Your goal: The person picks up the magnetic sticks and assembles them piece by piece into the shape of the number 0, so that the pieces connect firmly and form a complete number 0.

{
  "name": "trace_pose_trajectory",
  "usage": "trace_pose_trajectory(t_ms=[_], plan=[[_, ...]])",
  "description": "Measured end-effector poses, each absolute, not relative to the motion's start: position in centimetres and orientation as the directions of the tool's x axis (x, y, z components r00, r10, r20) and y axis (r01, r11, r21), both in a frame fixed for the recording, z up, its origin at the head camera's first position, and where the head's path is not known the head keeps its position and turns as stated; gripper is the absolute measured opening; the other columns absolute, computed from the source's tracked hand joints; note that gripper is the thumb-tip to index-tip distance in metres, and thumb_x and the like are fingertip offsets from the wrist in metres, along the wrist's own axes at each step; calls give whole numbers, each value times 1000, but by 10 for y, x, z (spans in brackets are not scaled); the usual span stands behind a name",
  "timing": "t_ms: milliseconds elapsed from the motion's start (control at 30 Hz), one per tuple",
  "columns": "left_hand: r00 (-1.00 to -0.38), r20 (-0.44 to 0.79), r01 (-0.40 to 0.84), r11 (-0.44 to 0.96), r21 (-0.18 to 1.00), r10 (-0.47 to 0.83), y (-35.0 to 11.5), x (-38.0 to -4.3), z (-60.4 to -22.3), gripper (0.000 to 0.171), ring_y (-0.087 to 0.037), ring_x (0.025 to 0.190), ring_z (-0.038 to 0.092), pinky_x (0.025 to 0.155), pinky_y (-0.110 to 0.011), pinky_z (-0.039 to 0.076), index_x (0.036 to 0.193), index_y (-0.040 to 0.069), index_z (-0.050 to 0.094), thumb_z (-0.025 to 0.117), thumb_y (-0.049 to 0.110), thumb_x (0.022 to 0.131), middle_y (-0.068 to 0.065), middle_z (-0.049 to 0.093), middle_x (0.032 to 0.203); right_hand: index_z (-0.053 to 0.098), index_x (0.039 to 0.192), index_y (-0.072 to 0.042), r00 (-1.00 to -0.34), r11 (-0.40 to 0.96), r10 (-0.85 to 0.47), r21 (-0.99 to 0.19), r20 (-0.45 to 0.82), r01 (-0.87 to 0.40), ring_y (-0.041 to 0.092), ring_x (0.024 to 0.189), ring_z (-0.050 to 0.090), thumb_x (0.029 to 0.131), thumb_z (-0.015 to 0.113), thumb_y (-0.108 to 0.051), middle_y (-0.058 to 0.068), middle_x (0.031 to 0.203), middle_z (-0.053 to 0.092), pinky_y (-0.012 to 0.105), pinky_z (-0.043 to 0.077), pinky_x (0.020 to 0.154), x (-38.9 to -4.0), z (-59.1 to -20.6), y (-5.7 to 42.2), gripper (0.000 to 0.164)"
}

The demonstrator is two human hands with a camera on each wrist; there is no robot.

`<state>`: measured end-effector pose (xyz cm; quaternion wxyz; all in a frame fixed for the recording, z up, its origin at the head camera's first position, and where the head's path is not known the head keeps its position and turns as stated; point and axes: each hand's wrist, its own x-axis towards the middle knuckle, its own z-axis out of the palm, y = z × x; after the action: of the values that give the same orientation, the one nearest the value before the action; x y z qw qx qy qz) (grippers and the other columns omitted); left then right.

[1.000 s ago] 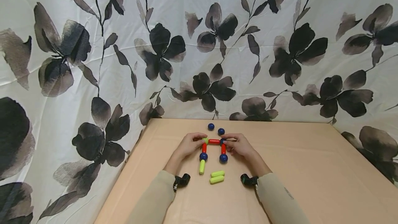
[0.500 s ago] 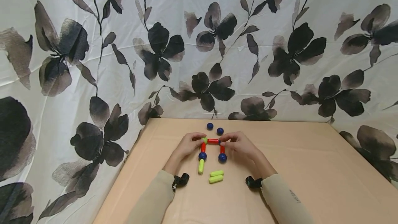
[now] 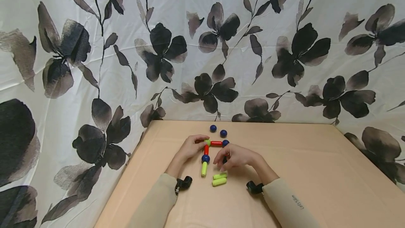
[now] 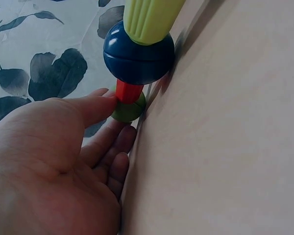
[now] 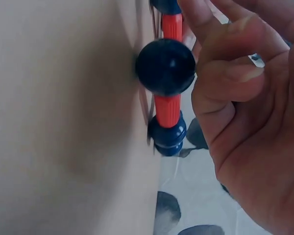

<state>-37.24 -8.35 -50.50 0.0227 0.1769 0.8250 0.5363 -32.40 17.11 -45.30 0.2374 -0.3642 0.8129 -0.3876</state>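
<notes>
A frame of plastic rods and balls lies on the table. My left hand (image 3: 191,147) pinches its corner at the green ball (image 3: 207,143), the thumb against a red rod (image 4: 129,91). A second red rod (image 3: 216,143) runs right to a blue ball (image 3: 225,143). From the green ball the left side comes nearer, through another blue ball (image 3: 205,158) to a yellow-green rod (image 3: 204,169). My right hand (image 3: 238,156), fingers loosely bent and holding nothing, hovers over the frame's right side and partly hides its near blue ball (image 5: 165,67). Two loose yellow-green rods (image 3: 219,182) lie just below its fingertips.
Two loose blue balls, one farther (image 3: 213,128) and one nearer (image 3: 223,133), sit beyond the frame. The tan table (image 3: 300,171) ends at a floral cloth (image 3: 253,62) hanging behind it. Each wrist carries a small black camera (image 3: 184,183).
My right hand has let go of the far right blue ball and moved toward me, over the near blue ball and close to the loose rods. My left hand stays at the green ball.
</notes>
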Motion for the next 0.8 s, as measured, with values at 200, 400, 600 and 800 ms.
trace_pose_trajectory(t_ms=[200,400,600,800], plan=[[-934,155,273,361,892,323,-85,-372,-505,28,-21,115,66,104,-43,53,129,10,73,66,12,102,-5,74,125,81,103,-10,-582,453,-801,-780,-143,-431,11,77,61,85,84,-4,1,90,76,22,47,60,-318,-451,162,20],[-934,149,266,354,897,326,-85,-373,-506,28,-21,114,66,102,-41,54,129,10,73,66,12,102,-5,74,125,80,99,-12,-601,512,-780,-730,-175,-453,9,75,57,84,83,-2,-6,83,70,24,49,63,-312,-449,156,19],[-926,179,296,347,890,332,-84,-371,-503,28,-24,117,67,104,-44,53,129,8,73,66,10,102,-8,74,126,79,95,-19,-642,571,-751,-645,-159,-508,8,75,57,86,82,-4,-10,81,68,25,53,69,-310,-447,150,18],[-933,150,271,367,890,326,-85,-370,-502,28,-22,118,65,106,-43,52,130,11,73,66,13,103,-5,74,127,77,91,-21,-690,659,-696,-559,-199,-503,10,64,56,87,82,-7,-9,79,66,26,51,57,-298,-442,141,15]])
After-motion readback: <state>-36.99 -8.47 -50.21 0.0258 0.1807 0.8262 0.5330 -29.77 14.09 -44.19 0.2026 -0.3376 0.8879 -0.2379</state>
